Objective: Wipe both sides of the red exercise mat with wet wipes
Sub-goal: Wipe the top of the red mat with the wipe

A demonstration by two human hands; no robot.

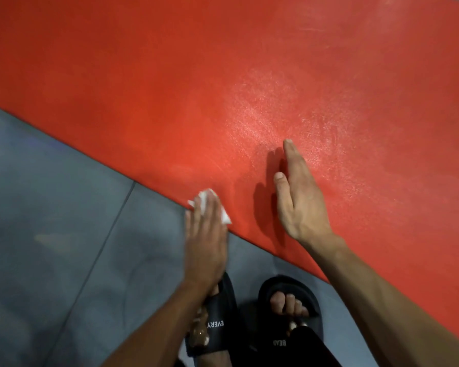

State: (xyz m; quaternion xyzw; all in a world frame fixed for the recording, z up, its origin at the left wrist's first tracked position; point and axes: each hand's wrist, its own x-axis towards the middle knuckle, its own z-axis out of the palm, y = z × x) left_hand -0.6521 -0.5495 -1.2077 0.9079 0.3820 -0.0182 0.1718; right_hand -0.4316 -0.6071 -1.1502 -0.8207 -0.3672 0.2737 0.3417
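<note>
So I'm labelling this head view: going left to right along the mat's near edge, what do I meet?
Grey floor → wet wipe under left hand → right hand → red mat.

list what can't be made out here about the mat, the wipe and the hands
- Red mat: head view, cut off by the top, left and right edges; underside hidden.
- Wet wipe: mostly covered by the left hand, motion-blurred; how dirty it is cannot be told.
- Right hand: seen edge-on, so palm contact with the mat is unclear.
- Black slides: lettering partly hidden by the forearm and foot.
</note>
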